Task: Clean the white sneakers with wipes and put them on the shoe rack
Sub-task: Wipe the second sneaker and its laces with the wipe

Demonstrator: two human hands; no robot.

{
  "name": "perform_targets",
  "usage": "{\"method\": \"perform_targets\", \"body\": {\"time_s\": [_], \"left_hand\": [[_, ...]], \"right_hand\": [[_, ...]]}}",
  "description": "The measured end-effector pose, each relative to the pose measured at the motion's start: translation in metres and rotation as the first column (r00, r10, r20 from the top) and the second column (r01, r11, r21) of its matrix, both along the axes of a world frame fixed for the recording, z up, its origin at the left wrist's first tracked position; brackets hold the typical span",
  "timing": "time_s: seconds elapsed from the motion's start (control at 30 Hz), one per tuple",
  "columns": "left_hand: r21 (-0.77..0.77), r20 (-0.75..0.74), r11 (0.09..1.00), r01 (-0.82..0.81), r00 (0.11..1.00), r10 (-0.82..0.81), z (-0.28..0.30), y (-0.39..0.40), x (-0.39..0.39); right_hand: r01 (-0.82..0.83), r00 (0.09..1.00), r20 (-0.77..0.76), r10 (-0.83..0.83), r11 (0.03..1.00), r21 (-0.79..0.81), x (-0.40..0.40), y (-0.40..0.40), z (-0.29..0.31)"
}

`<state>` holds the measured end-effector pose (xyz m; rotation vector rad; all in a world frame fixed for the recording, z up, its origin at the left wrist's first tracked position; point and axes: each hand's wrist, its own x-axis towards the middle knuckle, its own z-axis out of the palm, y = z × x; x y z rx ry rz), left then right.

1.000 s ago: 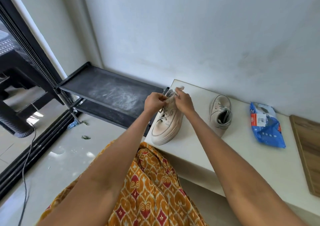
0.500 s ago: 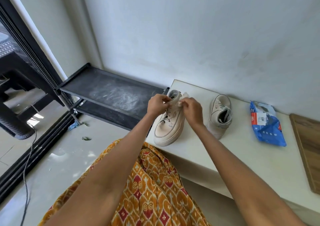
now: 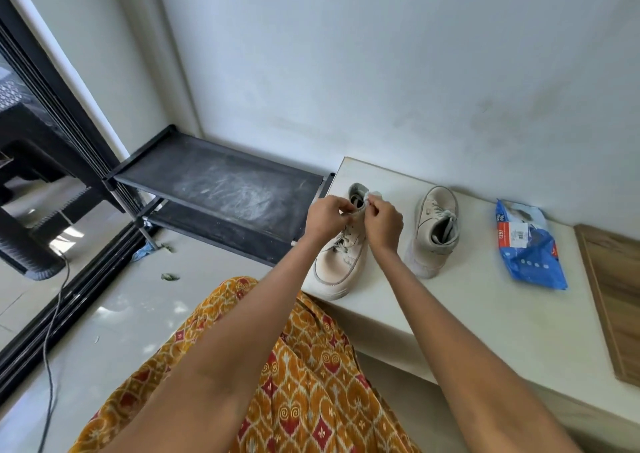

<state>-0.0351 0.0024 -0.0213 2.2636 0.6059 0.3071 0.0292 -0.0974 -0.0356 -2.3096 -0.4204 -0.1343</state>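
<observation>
Landmark: white table (image 3: 460, 317).
Near sneaker (image 3: 341, 262): on the table's left end, toe toward the person.
Left hand (image 3: 325, 218): fingers pinched on this sneaker's collar.
Right hand (image 3: 382, 224): closed around a white wipe (image 3: 374, 195) at the heel opening.
Second sneaker (image 3: 434, 232): on the table, right of the first.
Wipes pack (image 3: 528, 244): further right on the table.
Shoe rack (image 3: 221, 189): left of the table, against the wall.

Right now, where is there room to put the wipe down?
Bare counter lies in front of the right sneaker and the blue wipes pack. It is crowded by the left sneaker, where both hands work. The shoe rack top is bare too.
</observation>
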Motion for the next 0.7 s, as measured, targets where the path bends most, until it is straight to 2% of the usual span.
{"method": "perform_targets", "body": {"time_s": [0.07,0.13,0.27,0.33,0.47,0.53,0.6,0.7], "left_hand": [[0.021,0.004,1.000,0.019,1.000,-0.019,-0.002,-0.008,0.000],[0.033,0.005,0.999,0.018,1.000,-0.018,-0.003,-0.011,0.000],[0.054,-0.018,0.998,0.041,0.999,-0.040,0.001,-0.011,-0.002],[0.073,-0.044,0.996,0.059,0.997,-0.056,0.003,-0.011,-0.001],[0.177,-0.116,0.977,0.119,0.988,-0.099,0.011,-0.017,0.005],[0.229,-0.183,0.960,0.159,0.976,-0.118,0.020,-0.022,0.009],[0.253,-0.242,0.947,0.198,0.961,-0.136,0.029,-0.026,0.014],[0.255,-0.294,0.945,0.207,0.947,-0.128,0.033,-0.030,0.021]], "right_hand": [[-0.022,1.000,0.022,0.020,0.996,0.087,-0.019,-0.014,-0.015],[-0.116,0.991,0.082,0.107,0.987,0.112,-0.036,-0.023,-0.029],[-0.245,0.950,0.194,0.244,0.969,-0.018,-0.051,-0.041,-0.048],[-0.275,0.938,0.197,0.285,0.958,-0.078,-0.059,-0.051,-0.055],[-0.279,0.952,0.112,0.286,0.958,-0.072,-0.054,-0.063,-0.052],[-0.213,0.976,0.057,0.211,0.976,0.045,-0.038,-0.063,-0.045],[-0.109,0.992,-0.046,0.118,0.980,0.164,-0.024,-0.056,-0.040],[-0.013,0.959,-0.272,0.075,0.975,0.223,-0.010,-0.038,-0.039]]}}
